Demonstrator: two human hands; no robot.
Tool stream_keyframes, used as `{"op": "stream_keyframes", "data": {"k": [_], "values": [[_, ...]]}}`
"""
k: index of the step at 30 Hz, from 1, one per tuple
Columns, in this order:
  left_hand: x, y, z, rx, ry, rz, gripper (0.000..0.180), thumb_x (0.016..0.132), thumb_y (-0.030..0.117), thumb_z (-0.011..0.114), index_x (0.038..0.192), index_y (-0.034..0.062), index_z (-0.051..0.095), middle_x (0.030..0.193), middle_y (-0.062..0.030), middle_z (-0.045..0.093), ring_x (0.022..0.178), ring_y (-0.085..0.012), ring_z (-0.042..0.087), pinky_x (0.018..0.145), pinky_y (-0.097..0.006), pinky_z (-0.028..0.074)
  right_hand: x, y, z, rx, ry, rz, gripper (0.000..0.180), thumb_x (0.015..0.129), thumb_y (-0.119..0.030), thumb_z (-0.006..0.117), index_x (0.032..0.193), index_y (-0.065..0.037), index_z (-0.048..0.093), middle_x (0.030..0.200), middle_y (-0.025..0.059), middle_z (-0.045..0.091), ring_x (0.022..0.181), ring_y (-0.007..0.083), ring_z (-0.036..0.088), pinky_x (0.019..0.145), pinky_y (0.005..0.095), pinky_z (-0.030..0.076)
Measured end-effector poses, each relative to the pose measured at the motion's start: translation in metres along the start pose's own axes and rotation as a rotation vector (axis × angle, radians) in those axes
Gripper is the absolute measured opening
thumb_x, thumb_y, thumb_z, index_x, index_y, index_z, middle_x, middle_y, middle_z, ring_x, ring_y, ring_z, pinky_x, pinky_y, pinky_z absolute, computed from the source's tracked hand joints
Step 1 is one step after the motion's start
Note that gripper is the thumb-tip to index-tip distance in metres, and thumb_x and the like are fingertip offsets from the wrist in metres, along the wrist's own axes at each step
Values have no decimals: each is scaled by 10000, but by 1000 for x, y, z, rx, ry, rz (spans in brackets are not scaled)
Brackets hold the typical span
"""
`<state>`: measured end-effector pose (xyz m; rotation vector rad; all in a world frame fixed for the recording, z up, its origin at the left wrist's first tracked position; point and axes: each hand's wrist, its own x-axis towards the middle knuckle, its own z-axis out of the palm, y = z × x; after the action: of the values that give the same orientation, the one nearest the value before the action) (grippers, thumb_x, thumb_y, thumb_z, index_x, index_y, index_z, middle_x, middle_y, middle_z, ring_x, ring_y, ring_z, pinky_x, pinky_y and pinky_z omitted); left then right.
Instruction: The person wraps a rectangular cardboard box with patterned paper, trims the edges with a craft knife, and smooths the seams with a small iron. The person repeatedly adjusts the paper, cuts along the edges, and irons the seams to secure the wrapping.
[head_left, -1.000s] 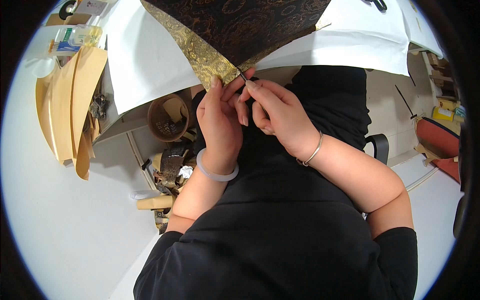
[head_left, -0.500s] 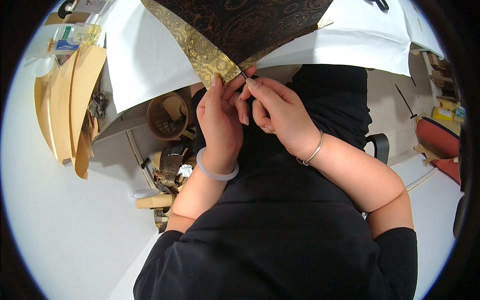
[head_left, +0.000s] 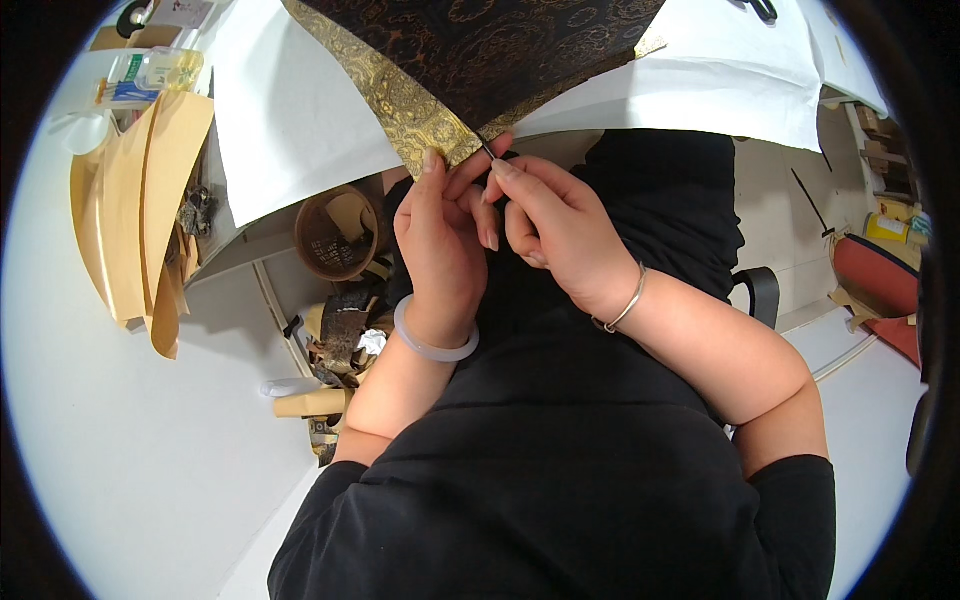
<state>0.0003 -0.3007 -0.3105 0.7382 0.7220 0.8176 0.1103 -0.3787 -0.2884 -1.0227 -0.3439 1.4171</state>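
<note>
A dark brown and black patterned cloth point(head_left: 490, 60), with ornate rust-coloured motifs, lies over the front of the table. Its gold-and-black border point(head_left: 415, 115) runs down to a corner that hangs past the edge toward me. My left hand point(head_left: 440, 235) pinches that gold corner, thumb on top and fingers beneath. A thin dark rod-like tool point(head_left: 487, 148) is gripped between thumb and forefinger of my right hand point(head_left: 560, 220). Its far end meets the cloth's corner, beside my left fingertips. What kind of tool it is, I cannot make out.
White sheeting point(head_left: 290, 130) covers the table under the cloth. Tan paper sheets point(head_left: 140, 220) curl at the left, near a clear plastic container point(head_left: 165, 68). Below the table stand a brown basket point(head_left: 312, 240) and a heap of scraps point(head_left: 340, 330). A red bag-like thing point(head_left: 875, 275) sits far right.
Almost nothing differs. Both hands keep their hold at the cloth's corner, with only a very slight shift of the whole view.
</note>
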Motion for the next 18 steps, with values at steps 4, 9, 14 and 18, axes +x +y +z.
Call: {"op": "stream_keyframes", "data": {"k": [4, 9, 14, 18], "values": [[0, 1, 1, 5, 5, 1, 511, 1091, 339, 417, 1079, -101, 676, 1154, -251, 716, 491, -106, 479, 508, -221, 413, 0, 1, -1, -17, -10, -3, 300, 1087, -310, 469, 964, -64, 588, 533, -20, 446, 448, 48, 340, 458, 213, 273], [-2, 4, 3, 2, 35, -7, 461, 1093, 333, 422, 992, -58, 645, 1162, -247, 715, 487, -112, 490, 495, -226, 411, -6, -5, -2, -59, -3, 70, 323, 1088, -322, 438, 977, -61, 592, 533, -9, 445, 450, 52, 342, 459, 214, 272], [-5, 8, -1, 88, -3, 22, 417, 1098, 314, 428, 932, -9, 633, 1152, -228, 723, 476, -113, 496, 474, -229, 409, -24, -17, -8, -108, 9, 76, 328, 1090, -307, 410, 987, -50, 587, 529, -8, 419, 451, 64, 327, 472, 217, 270], [-13, 13, -11, 409, -12, 120, 455, 1104, 322, 404, 981, -27, 669, 1050, -195, 747, 488, -92, 487, 494, -225, 403, -37, -41, -13, -160, 75, -33, 377, 1097, -334, 350, 1020, -38, 571, 514, -8, 393, 457, 63, 300, 477, 231, 255]]}}
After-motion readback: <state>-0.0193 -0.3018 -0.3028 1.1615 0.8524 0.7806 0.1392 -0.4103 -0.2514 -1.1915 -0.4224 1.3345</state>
